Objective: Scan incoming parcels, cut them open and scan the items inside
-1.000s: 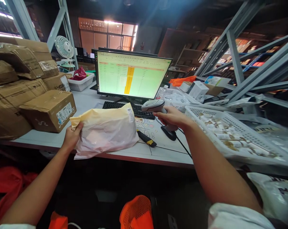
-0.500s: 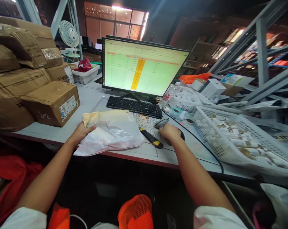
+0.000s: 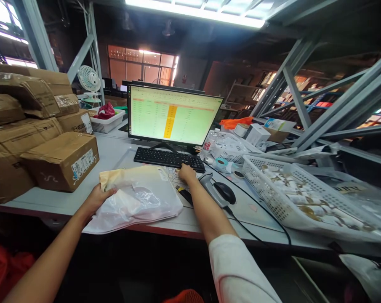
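Observation:
My left hand (image 3: 99, 198) is closed on the left edge of a translucent plastic bag (image 3: 139, 202), its thumb on top. The bag lies flat near the table's front edge, with something pale yellow showing at its upper part. My right hand (image 3: 187, 173) reaches to the lower right part of the black keyboard (image 3: 158, 156). It holds nothing, and its fingertips are partly hidden behind the back of the hand. Under my right forearm a black-and-yellow box cutter (image 3: 184, 195) is partly covered. Right of the forearm lie a grey barcode scanner (image 3: 209, 187) and a black mouse (image 3: 225, 192).
A monitor (image 3: 174, 113) showing a spreadsheet stands behind the keyboard. Cardboard boxes (image 3: 62, 160) are stacked at left. On the right are a white perforated basket (image 3: 262, 191) of small wrapped items, a tape roll (image 3: 222, 162), a bottle (image 3: 208, 145) and a trailing cable (image 3: 272, 223).
My right hand has let go of the barcode scanner and moved left to the keyboard. The scanner now lies beside the mouse. My left hand keeps its grip on the bag; the view has tilted up.

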A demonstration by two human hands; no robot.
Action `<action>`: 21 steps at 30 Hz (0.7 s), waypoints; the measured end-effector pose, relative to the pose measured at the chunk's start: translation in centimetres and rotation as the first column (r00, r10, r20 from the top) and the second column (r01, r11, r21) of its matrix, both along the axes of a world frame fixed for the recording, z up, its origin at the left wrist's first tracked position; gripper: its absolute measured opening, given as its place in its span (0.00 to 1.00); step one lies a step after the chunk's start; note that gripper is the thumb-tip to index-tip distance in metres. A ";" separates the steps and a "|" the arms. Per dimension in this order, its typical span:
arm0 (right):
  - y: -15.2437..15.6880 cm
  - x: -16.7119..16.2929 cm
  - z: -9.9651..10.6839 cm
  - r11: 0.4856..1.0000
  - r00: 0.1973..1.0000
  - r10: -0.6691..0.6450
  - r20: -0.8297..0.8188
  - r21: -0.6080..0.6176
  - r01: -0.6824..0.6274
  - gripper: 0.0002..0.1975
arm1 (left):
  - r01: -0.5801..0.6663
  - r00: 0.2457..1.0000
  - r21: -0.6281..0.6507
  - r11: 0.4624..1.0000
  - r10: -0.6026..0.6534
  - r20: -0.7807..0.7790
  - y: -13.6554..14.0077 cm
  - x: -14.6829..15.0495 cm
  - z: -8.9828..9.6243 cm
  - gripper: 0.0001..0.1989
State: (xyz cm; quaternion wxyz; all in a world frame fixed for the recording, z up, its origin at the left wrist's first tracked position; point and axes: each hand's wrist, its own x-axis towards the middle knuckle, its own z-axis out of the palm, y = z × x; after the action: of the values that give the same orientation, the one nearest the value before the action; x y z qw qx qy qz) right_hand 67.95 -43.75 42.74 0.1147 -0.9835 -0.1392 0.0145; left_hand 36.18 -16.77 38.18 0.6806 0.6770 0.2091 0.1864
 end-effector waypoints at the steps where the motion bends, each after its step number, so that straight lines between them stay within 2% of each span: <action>1: -0.1 0.2 0.0 1.000 1.000 -0.002 -0.018 0.009 0.002 0.24 | 0.005 1.000 -0.010 1.000 -0.005 0.006 0.0 0.1 -0.1 0.33; 3: -0.5 0.4 0.3 0.999 0.999 0.001 -0.050 0.038 0.001 0.22 | 0.003 1.000 -0.030 1.000 -0.003 0.014 0.0 0.2 -0.3 0.32; 6: -0.7 0.1 1.0 0.992 0.997 0.032 -0.074 0.123 -0.023 0.27 | 0.005 1.000 -0.066 0.998 -0.003 0.025 -0.1 0.1 -0.2 0.32; 9: -0.5 -1.2 2.1 0.954 0.979 0.178 -0.104 0.262 -0.146 0.30 | 0.046 0.998 -0.129 0.991 -0.041 0.042 -0.4 -0.1 0.0 0.35; 11: -0.2 -2.5 3.1 0.897 0.934 0.327 -0.145 0.359 -0.258 0.28 | 0.090 0.995 -0.160 0.983 -0.081 0.063 -0.3 -0.4 0.0 0.36; 13: 0.1 -4.2 4.1 0.803 0.845 0.497 -0.195 0.474 -0.363 0.30 | 0.128 0.989 -0.177 0.976 -0.114 0.089 -0.3 -0.6 -0.1 0.37; 14: 0.2 -5.2 4.7 0.732 0.776 0.592 -0.217 0.548 -0.405 0.32 | 0.144 0.987 -0.180 0.973 -0.127 0.102 -0.2 -0.7 -0.2 0.38; 16: 0.5 -7.7 5.6 0.578 0.594 0.763 -0.254 0.679 -0.452 0.38 | 0.166 0.982 -0.178 0.970 -0.146 0.120 -0.1 -0.9 -0.3 0.37; 17: 0.6 -9.1 6.0 0.520 0.495 0.824 -0.275 0.715 -0.468 0.41 | 0.174 0.980 -0.173 0.969 -0.154 0.123 -0.1 -0.9 -0.4 0.37; 18: 0.6 -10.6 6.3 0.492 0.416 0.858 -0.303 0.718 -0.493 0.42 | 0.185 0.978 -0.164 0.969 -0.166 0.123 -0.1 -0.9 -0.4 0.36; 19: 0.5 -12.1 6.7 0.495 0.372 0.865 -0.336 0.685 -0.534 0.39 | 0.199 0.976 -0.153 0.968 -0.182 0.121 -0.1 -0.9 -0.5 0.36; 21: -0.7 -14.7 7.3 0.531 0.380 0.847 -0.370 0.571 -0.626 0.29 | 0.236 0.969 -0.134 0.962 -0.223 0.110 0.1 -0.9 -0.7 0.35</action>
State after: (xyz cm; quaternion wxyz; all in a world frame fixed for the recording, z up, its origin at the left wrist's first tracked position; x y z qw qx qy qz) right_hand 53.29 -44.43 50.09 0.2999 -0.7121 -0.5243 0.3579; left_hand 35.27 -16.67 37.49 0.7544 0.6355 0.1098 0.1222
